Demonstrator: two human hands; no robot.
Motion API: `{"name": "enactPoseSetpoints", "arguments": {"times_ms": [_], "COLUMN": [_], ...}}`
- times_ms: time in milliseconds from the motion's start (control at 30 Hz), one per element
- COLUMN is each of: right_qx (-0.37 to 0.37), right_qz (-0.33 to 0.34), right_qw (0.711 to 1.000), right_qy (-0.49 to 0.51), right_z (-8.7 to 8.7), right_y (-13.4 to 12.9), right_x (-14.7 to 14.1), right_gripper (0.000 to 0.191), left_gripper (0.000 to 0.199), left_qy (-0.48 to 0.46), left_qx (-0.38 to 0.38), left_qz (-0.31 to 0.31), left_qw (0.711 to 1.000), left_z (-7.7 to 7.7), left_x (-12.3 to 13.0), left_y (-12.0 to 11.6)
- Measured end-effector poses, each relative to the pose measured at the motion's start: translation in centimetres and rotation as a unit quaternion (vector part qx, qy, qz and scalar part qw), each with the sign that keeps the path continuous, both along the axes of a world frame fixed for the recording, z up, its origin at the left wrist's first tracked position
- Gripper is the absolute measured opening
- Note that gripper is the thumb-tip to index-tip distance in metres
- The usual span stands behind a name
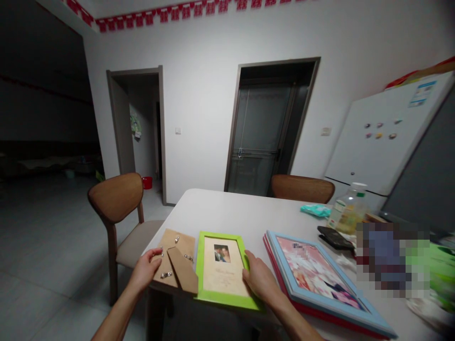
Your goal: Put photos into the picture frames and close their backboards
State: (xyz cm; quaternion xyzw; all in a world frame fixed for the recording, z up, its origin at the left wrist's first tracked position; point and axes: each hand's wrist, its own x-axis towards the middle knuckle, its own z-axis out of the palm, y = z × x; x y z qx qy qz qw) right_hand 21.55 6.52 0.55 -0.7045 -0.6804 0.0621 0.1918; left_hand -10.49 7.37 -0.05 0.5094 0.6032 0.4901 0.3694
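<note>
Green photo frame [227, 299]: lying face up at the near edge of the white table [227, 208], with a cream sheet [223, 279] and a small, partly blurred photo [222, 254] inside. Just left of the green photo frame, a brown backing board [185, 246] with metal clips [166, 274] and a slanting support leg [183, 272]; cannot tell whether touching.

At the right border of the green photo frame, the right hand [259, 279], touching, fingers bent and slightly parted; cannot tell how firmly gripping. Farther left, at the outer edge of the brown backing board, the left hand [146, 269], fingers curled, with little opening toward the thumb; cannot tell whether holding or merely touching.

Right of the green photo frame, apart from it, a light-blue frame [284, 270] stacked on a red one [313, 316]. Beyond these, still to the right, a dark flat object [336, 237], a white-capped bottle [346, 208] and a teal packet [314, 210].
</note>
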Motion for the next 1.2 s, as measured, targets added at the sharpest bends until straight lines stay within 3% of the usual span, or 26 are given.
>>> {"name": "enactPoseSetpoints", "arguments": {"times_ms": [100, 200, 233, 300, 367, 433, 500, 600, 733, 800, 900, 1000, 1200], "right_qx": [-0.004, -0.026, -0.045, -0.087, -0.106, -0.095, -0.078, -0.072, -0.067, -0.056, -0.04, 0.001, 0.024], "right_qz": [-0.021, -0.045, -0.045, -0.029, -0.013, -0.006, 0.004, 0.019, 0.021, 0.004, -0.036, -0.052, -0.049], "right_qw": [0.999, 0.974, 0.949, 0.871, 0.796, 0.755, 0.743, 0.753, 0.788, 0.829, 0.914, 0.97, 0.989], "right_qy": [0.041, 0.219, 0.31, 0.483, 0.596, 0.649, 0.665, 0.654, 0.611, 0.557, 0.402, 0.238, 0.136], "right_z": [0.3, 1.1, 1.5, 2.4, 3.4, 4.2, 4.7, 4.8, 3.9, 3.2, 2.1, 0.9, -0.7], "right_y": [0.5, 0.6, 0.4, -0.2, -0.9, -1.5, -1.9, -2.2, -1.9, -1.4, -0.5, 0.1, -0.1], "right_x": [0.2, 0.3, 0.2, -0.2, -0.8, -1.4, -1.8, -2.0, -1.5, -0.9, 0.3, 1.4, 2.1], "right_gripper": [0.057, 0.059, 0.061, 0.066, 0.071, 0.074, 0.076, 0.076, 0.076, 0.075, 0.066, 0.057, 0.054], "left_gripper": [0.023, 0.028, 0.03, 0.034, 0.036, 0.045, 0.052, 0.048, 0.047, 0.046, 0.041, 0.041, 0.045], "left_qy": [0.076, 0.135, 0.146, 0.162, 0.19, 0.223, 0.248, 0.29, 0.313, 0.282, 0.221, 0.174, 0.168], "left_qx": [0.019, 0.051, 0.063, 0.095, 0.157, 0.204, 0.218, 0.233, 0.275, 0.285, 0.252, 0.182, 0.075], "left_qz": [0.025, 0.054, 0.061, 0.051, -0.012, -0.114, -0.168, -0.192, -0.196, -0.136, -0.024, 0.046, 0.042], "left_qw": [0.997, 0.988, 0.985, 0.981, 0.969, 0.946, 0.929, 0.908, 0.888, 0.906, 0.942, 0.967, 0.982], "left_z": [0.1, 0.7, 0.9, 1.6, 2.3, 2.9, 3.4, 3.9, 4.7, 5.1, 5.2, 4.2, 0.9], "left_x": [-0.7, 0.3, 1.2, 4.3, 8.4, 12.5, 15.7, 17.8, 16.6, 15.2, 12.5, 9.9, 7.7], "left_y": [0.4, -0.1, -0.6, -2.0, -3.6, -5.1, -5.9, -6.0, -5.0, -4.5, -3.9, -3.6, -3.8]}}
